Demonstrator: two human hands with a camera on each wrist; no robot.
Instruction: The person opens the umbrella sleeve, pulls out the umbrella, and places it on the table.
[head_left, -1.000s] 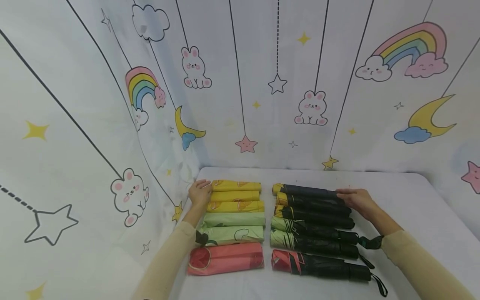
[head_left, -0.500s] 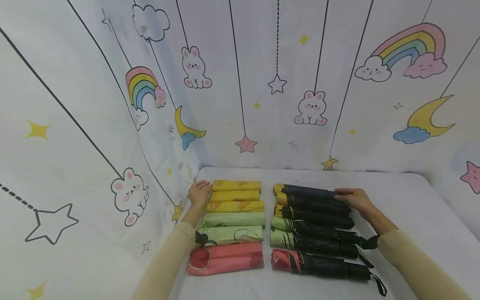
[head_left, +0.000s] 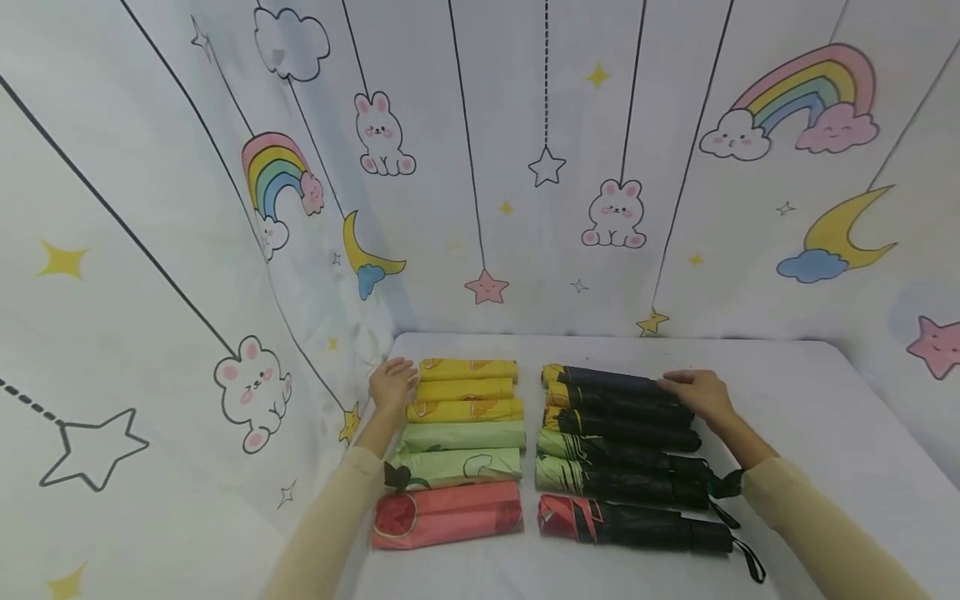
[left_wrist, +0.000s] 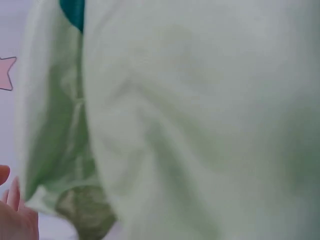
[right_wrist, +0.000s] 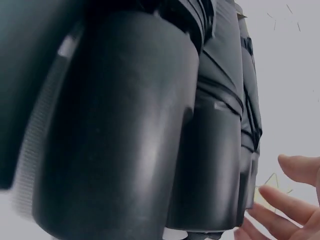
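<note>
My left hand (head_left: 392, 385) is at the left ends of the yellow umbrella covers (head_left: 467, 390), its fingers next to the farthest one. Light green covers (head_left: 465, 436) and a red cover (head_left: 450, 514) lie nearer. In the left wrist view a light green cover (left_wrist: 165, 100) fills most of the picture, with part of my hand (left_wrist: 19, 220) at the lower left. My right hand (head_left: 701, 396) lies at the handle end of the farthest folded umbrella (head_left: 607, 380), fingertips touching or just over it. The right wrist view shows black umbrella handles (right_wrist: 120, 135) beside my loosely extended fingers (right_wrist: 285, 202).
Folded umbrellas with green ends (head_left: 622, 483) and one with a red end (head_left: 630, 523) lie in the right column. A strip of white tabletop (head_left: 529, 533) separates the two columns. Behind and to the left stands a printed white curtain (head_left: 420, 233).
The head view has shifted slightly. My right hand and forearm have moved a little to the left. The left hand stays by the yellow covers, and the umbrellas keep their arrangement.
</note>
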